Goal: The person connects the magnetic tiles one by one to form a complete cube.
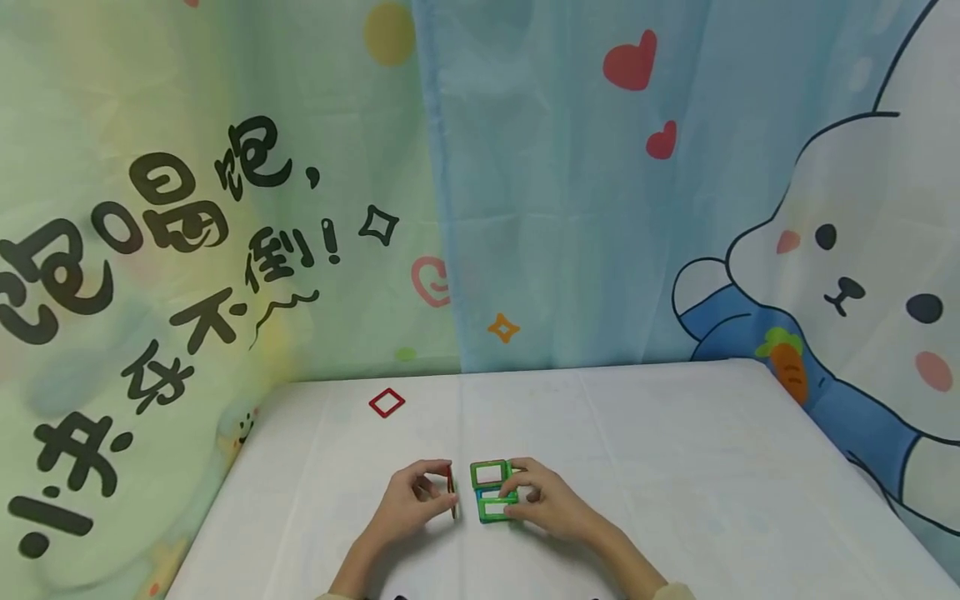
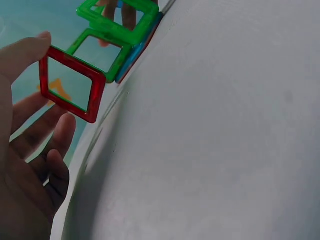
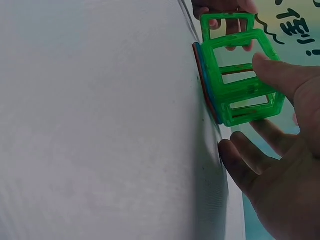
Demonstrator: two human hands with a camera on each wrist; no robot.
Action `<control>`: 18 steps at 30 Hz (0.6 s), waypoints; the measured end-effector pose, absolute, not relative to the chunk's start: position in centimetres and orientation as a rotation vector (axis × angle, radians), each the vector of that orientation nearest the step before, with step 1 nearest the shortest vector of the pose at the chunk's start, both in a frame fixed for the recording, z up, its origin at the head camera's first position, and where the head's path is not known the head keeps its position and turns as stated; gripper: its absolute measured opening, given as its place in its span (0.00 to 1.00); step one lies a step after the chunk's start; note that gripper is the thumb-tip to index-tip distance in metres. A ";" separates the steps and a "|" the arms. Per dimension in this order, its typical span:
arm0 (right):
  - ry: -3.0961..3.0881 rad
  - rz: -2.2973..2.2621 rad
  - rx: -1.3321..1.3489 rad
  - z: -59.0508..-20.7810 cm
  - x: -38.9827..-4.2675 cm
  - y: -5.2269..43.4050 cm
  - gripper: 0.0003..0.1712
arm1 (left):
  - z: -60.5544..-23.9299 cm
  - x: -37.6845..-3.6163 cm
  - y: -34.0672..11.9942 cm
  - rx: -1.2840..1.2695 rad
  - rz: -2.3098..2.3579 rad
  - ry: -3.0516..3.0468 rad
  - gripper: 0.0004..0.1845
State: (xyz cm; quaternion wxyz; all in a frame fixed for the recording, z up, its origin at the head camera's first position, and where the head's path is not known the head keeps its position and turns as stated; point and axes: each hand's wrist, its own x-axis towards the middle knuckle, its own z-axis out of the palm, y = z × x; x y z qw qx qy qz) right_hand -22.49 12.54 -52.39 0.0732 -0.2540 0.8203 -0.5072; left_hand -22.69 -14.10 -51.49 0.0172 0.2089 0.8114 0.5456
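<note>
Thumb and fingers of the left hand (image 1: 408, 502) pinch a red square magnetic tile (image 2: 96, 95), upright and nearly edge-on in the head view. Green shows along its inner edge; whether a second tile lies against it I cannot tell. Across a small gap, the right hand (image 1: 551, 502) grips a small structure of green magnetic tiles (image 1: 491, 463) by its right side. In the right wrist view the thumb presses a green tile (image 3: 240, 89). A blue tile (image 3: 207, 82) and a red edge (image 3: 200, 75) lie at the structure's base, on the table.
Farther back on the white table (image 1: 675, 467) lies a single red square tile (image 1: 387, 403), left of the middle. A printed curtain (image 1: 540, 208) hangs behind the table and along its left side.
</note>
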 end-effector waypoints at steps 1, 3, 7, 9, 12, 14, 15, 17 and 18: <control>2.467 -1.521 -0.766 -52.4 -22.5 12.5 0.05 | -51.6 -22.7 -14.0 0.652 1.699 2.516 0.24; 2.478 -1.512 -0.769 -52.4 -22.5 12.5 0.05 | -51.6 -22.7 -13.8 0.662 1.708 2.501 0.24; 2.494 -1.481 -0.755 -52.5 -22.7 12.5 0.04 | -51.7 -22.9 -13.3 0.673 1.709 2.482 0.24; 2.497 -1.463 -0.749 -52.5 -22.8 12.5 0.04 | -52.0 -23.1 -13.0 0.672 1.707 2.473 0.24; 2.496 -1.458 -0.760 -52.4 -22.8 12.5 0.05 | -53.1 -23.7 -12.8 0.679 1.714 2.466 0.25; 2.489 -1.462 -0.764 -52.4 -22.8 12.5 0.07 | -54.0 -24.1 -12.7 0.675 1.718 2.457 0.25; 2.487 -1.466 -0.768 -52.4 -22.8 12.5 0.07 | -54.5 -24.3 -12.6 0.672 1.720 2.450 0.25; 2.488 -1.477 -0.765 -52.4 -22.7 12.5 0.08 | -55.1 -24.5 -12.6 0.665 1.730 2.431 0.25; 2.491 -1.483 -0.766 -52.5 -22.7 12.5 0.08 | -55.4 -24.6 -12.6 0.667 1.735 2.420 0.24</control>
